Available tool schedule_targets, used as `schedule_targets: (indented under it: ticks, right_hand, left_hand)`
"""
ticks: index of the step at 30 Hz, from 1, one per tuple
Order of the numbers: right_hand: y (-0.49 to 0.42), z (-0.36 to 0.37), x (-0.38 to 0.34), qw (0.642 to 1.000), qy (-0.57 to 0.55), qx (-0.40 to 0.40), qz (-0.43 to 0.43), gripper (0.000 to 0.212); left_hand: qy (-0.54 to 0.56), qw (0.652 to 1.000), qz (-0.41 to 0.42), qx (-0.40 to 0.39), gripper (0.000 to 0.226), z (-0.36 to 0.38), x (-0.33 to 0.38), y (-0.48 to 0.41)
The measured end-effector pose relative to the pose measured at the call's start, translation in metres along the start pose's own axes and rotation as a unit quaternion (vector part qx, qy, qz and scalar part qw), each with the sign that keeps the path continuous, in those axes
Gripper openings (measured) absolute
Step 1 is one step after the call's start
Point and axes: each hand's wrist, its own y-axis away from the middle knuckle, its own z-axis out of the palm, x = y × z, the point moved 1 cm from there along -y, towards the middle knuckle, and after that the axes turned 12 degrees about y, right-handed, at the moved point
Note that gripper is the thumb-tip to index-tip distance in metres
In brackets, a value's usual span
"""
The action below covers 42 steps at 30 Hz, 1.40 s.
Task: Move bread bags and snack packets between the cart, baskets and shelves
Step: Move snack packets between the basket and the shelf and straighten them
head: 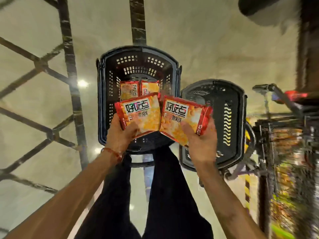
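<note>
Head view, looking straight down past dark trouser legs (165,195) to a pale floor (34,104). The left grip (119,133) pinches the near edge of an orange-and-red snack packet (139,112), with the thumb on its face and the fingers beneath. The right grip (200,144) pinches a matching right packet (181,114) the same way. The two packets touch edge to edge just ahead of the grips, above the near half of a black basket (103,80) on the floor. Below and beyond the grips, two more packets (129,89) lie side by side on the basket's bottom. A second basket (238,104) stands right of the right grip, with a blurred wire cart (284,135) farther right. The step in hand is probably placing this pair in the basket. To do it well, lower both grips inside the basket and lay the packets flat on the near side of the two already there. Let go only once low, so neither packet catches an edge or crushes its contents.
</note>
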Motion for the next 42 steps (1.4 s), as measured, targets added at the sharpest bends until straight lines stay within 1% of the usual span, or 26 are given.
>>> schedule_targets:
  ticks: [4, 5, 7, 10, 13, 15, 18, 21, 24, 26, 28, 30, 35, 38, 41, 42]
  right_hand:
    - [0.082, -0.032, 0.004, 0.996, -0.073, 0.042, 0.018, 0.049]
    - [0.102, -0.039, 0.008, 0.994, -0.091, 0.052, 0.021, 0.049]
    - [0.141, -0.048, 0.016, 0.991, -0.117, 0.068, 0.023, 0.041]
    - [0.200, -0.064, 0.032, 0.978, -0.176, 0.106, 0.046, 0.039]
    - [0.257, -0.077, 0.054, 0.950, -0.251, 0.158, 0.096, 0.038]
    - [0.293, -0.086, 0.075, 0.924, -0.303, 0.197, 0.126, 0.036]
    - [0.344, -0.089, 0.115, 0.894, -0.332, 0.259, 0.154, 0.038]
    - [0.392, -0.090, 0.158, 0.851, -0.375, 0.327, 0.170, 0.041]
    - [0.445, -0.092, 0.201, 0.821, -0.402, 0.370, 0.165, 0.038]
    - [0.482, -0.094, 0.235, 0.808, -0.415, 0.388, 0.157, 0.037]
    - [0.520, -0.096, 0.272, 0.795, -0.426, 0.406, 0.149, 0.038]
    - [0.562, -0.096, 0.313, 0.784, -0.434, 0.422, 0.142, 0.038]
    - [0.661, -0.107, 0.401, 0.753, -0.440, 0.466, 0.145, 0.038]
    - [0.716, -0.121, 0.442, 0.736, -0.442, 0.490, 0.149, 0.039]
    - [0.757, -0.139, 0.478, 0.716, -0.452, 0.512, 0.147, 0.051]
    - [0.768, -0.147, 0.489, 0.708, -0.454, 0.520, 0.148, 0.049]
  left_hand:
    - [-0.087, 0.989, 0.071, -0.098, 0.041, -0.012, 0.027, 0.050]
    - [-0.112, 0.982, 0.083, -0.127, 0.040, -0.016, 0.033, 0.062]
    - [-0.150, 0.968, 0.090, -0.181, 0.042, -0.023, 0.043, 0.084]
    - [-0.179, 0.948, 0.078, -0.251, 0.051, -0.031, 0.053, 0.116]
    - [-0.199, 0.929, 0.054, -0.306, 0.051, -0.028, 0.057, 0.143]
    - [-0.193, 0.922, 0.029, -0.335, 0.044, -0.017, 0.056, 0.168]
    - [-0.189, 0.917, 0.036, -0.350, 0.031, 0.001, 0.044, 0.212]
    - [-0.208, 0.895, 0.067, -0.389, 0.029, 0.018, 0.020, 0.257]
    - [-0.230, 0.868, 0.089, -0.430, 0.030, 0.025, -0.013, 0.308]
    - [-0.248, 0.845, 0.106, -0.462, 0.030, 0.031, -0.039, 0.347]
    - [-0.265, 0.827, 0.100, -0.485, 0.031, 0.032, -0.072, 0.385]
    - [-0.285, 0.811, 0.106, -0.501, 0.036, 0.030, -0.108, 0.423]
    - [-0.317, 0.774, 0.123, -0.535, 0.038, 0.031, -0.190, 0.521]
    - [-0.326, 0.753, 0.108, -0.561, 0.042, 0.040, -0.231, 0.574]
    - [-0.337, 0.724, 0.088, -0.596, 0.045, 0.056, -0.268, 0.621]
    - [-0.343, 0.714, 0.083, -0.605, 0.045, 0.063, -0.279, 0.637]
